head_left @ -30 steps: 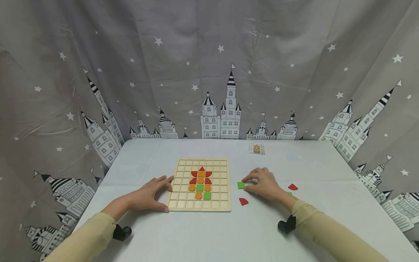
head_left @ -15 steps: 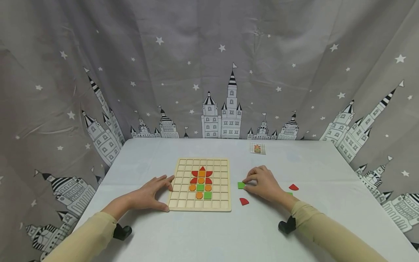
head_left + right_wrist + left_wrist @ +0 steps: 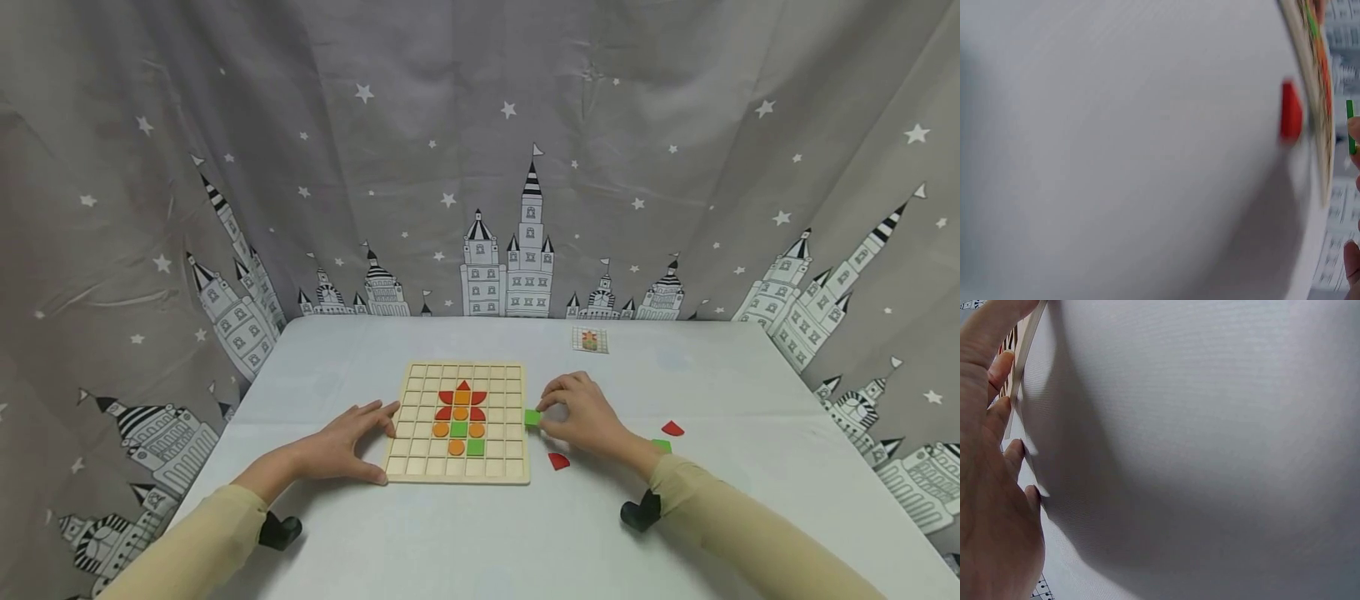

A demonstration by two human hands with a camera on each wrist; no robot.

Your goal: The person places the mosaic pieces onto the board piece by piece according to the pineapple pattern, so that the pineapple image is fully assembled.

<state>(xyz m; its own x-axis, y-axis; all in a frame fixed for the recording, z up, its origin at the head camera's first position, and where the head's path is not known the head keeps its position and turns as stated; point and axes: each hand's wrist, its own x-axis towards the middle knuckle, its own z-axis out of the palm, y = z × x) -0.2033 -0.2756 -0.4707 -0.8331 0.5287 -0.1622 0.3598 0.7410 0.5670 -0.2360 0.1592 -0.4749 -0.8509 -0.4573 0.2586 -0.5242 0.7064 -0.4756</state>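
A light wooden grid board [image 3: 506, 472] lies on the white table. Set in its cells are red pieces [image 3: 464, 386], an orange square [image 3: 462, 398], orange discs [image 3: 440, 430] and green squares [image 3: 458, 429]. My left hand [image 3: 337, 446] rests against the board's left side, thumb near the front corner and fingertips along the edge. Between thumb and fingers, my right hand [image 3: 588, 421] pinches a green square tile [image 3: 532, 417] at the board's right edge. In the right wrist view that green tile [image 3: 1350, 128] appears raised off the table.
A red quarter-circle piece [image 3: 558, 461] lies between the board and my right forearm. Another red piece [image 3: 672, 428] and a partly hidden green square [image 3: 662, 446] lie right of my right wrist. A small pattern card [image 3: 590, 340] is at the back; a grey castle-print curtain [image 3: 480, 125] hangs behind.
My right hand has moved left with the green square tile, from the table to the board's right edge. The left hand has stayed in place at the board.
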